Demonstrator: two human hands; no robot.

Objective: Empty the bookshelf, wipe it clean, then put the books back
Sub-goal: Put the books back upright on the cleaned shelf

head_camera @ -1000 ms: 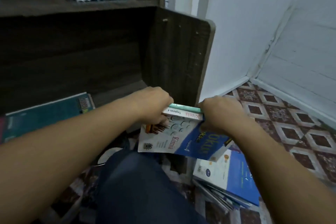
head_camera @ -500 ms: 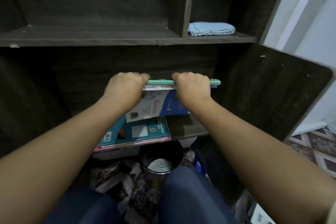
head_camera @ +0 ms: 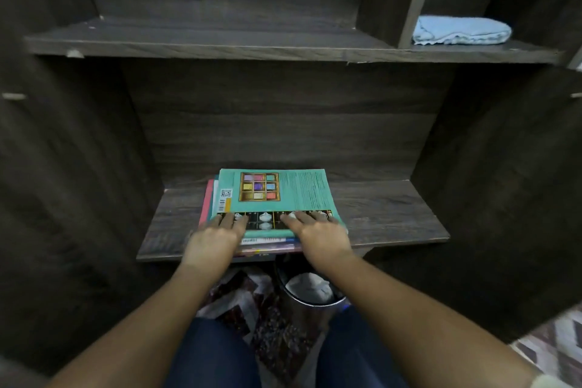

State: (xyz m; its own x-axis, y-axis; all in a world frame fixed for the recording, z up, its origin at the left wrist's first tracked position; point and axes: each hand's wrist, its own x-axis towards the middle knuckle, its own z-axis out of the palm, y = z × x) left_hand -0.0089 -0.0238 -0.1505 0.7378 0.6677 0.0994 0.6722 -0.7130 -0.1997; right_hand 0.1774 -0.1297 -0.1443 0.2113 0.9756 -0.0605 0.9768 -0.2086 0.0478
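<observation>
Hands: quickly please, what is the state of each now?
Left hand: open, fingers flat on the teal book.
Right hand: open, fingers flat on the same book.

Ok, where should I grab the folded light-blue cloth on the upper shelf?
Pinch the folded light-blue cloth across its middle, coming from the front. It lies flat in the upper right compartment, with the wooden divider on its left and panels behind, so only the front is open. Its wavy lower edge looks loose; pulling that would probably unfold it.
</observation>
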